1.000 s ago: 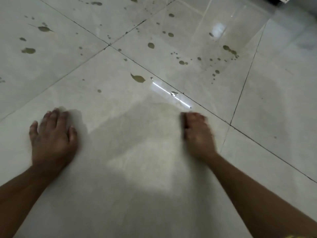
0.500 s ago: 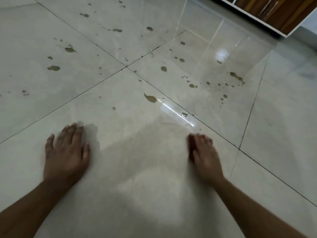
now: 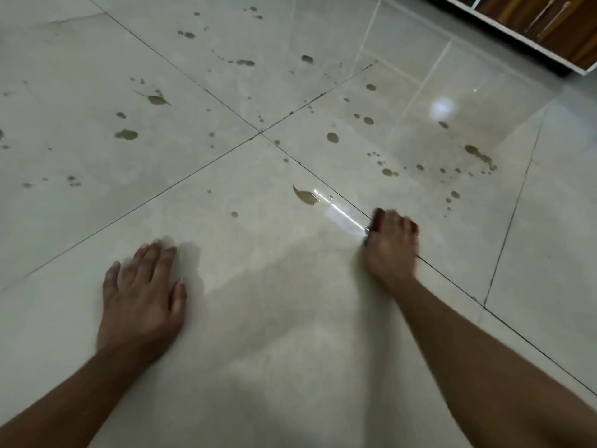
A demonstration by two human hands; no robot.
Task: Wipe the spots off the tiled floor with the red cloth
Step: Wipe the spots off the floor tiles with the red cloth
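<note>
My right hand [image 3: 391, 245] presses down on the red cloth [image 3: 376, 218]; only dark red edges of it show at the fingertips. The hand sits on a dark grout line of the pale glossy tiled floor [image 3: 290, 318]. Just left of it lies a large brown spot [image 3: 305, 196]. Beyond are several more brown spots, such as one oval spot [image 3: 332, 137] and a smear [image 3: 479, 153]. My left hand [image 3: 143, 294] lies flat on the tile, fingers spread, holding nothing.
More brown splashes [image 3: 126, 134] dot the tiles at the far left. A wooden cabinet with a white base [image 3: 533, 24] stands at the top right. A bright light reflection [image 3: 443, 106] glares on the tile in front of it.
My right hand with the cloth has slid forward and to the right, up to the grout line near the large spot. The view has tilted up, showing the cabinet.
</note>
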